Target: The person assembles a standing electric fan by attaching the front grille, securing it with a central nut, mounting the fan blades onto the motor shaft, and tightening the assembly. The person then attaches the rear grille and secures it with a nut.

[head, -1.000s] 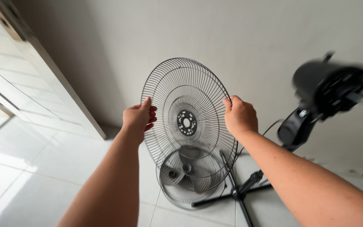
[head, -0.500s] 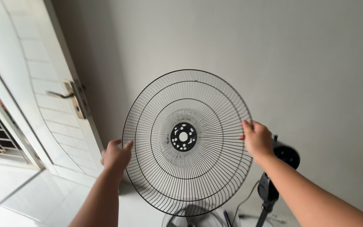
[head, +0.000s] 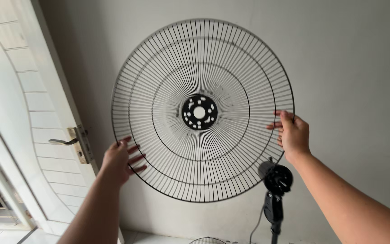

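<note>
Grip: left hand and right hand clamp fingers on opposite rims, keeping the fan guard upright, flat-on.
Below: fan motor head on stand, uncovered.

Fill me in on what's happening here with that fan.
A person holds a round black wire fan guard up in front of a pale wall, face-on to the camera. The left hand grips its lower left rim, the right hand its right rim. Below, the fan's black motor head on its stand is bare of any guard. A white door with a metal handle stands open at left.
</note>
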